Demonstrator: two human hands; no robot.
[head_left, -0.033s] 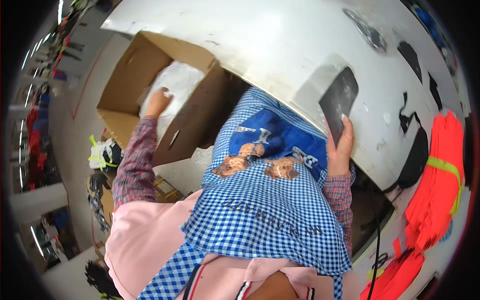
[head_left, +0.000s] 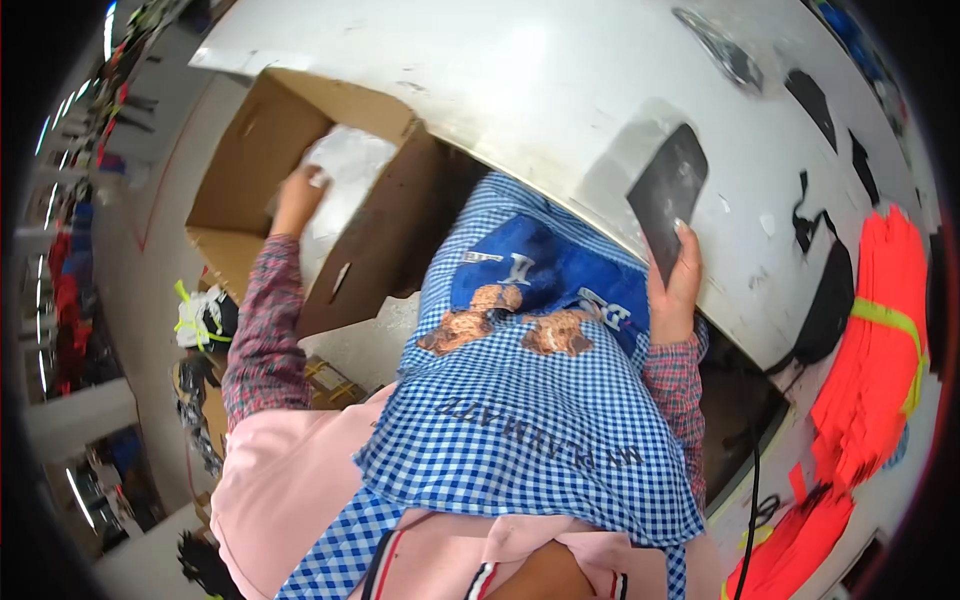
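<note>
On the left, my left hand [head_left: 297, 200] reaches into an open cardboard box [head_left: 375, 235]. Its fingers are bent and closed on the edge of a white, thin plastic bag [head_left: 352, 165] inside the box; the fingertips are partly hidden. In my right hand [head_left: 680, 280] is a flat dark grey panel [head_left: 668, 195], rounded at one end and pointed at another corner. The thumb lies over its lower end, and the panel is tilted above the edge of the white table [head_left: 520, 80].
Farther right on the table lie a clear plastic packet [head_left: 722, 50], black flat pieces [head_left: 812, 105] and a black pouch-like piece with straps [head_left: 828, 300]. Bright red fabric pieces tied with a yellow band [head_left: 885, 312] are stacked at the right. A black cable [head_left: 755, 470] hangs near my right forearm.
My left hand has shifted slightly left and back along the white bag. The right hand still holds the panel, and the whole view has moved a little.
</note>
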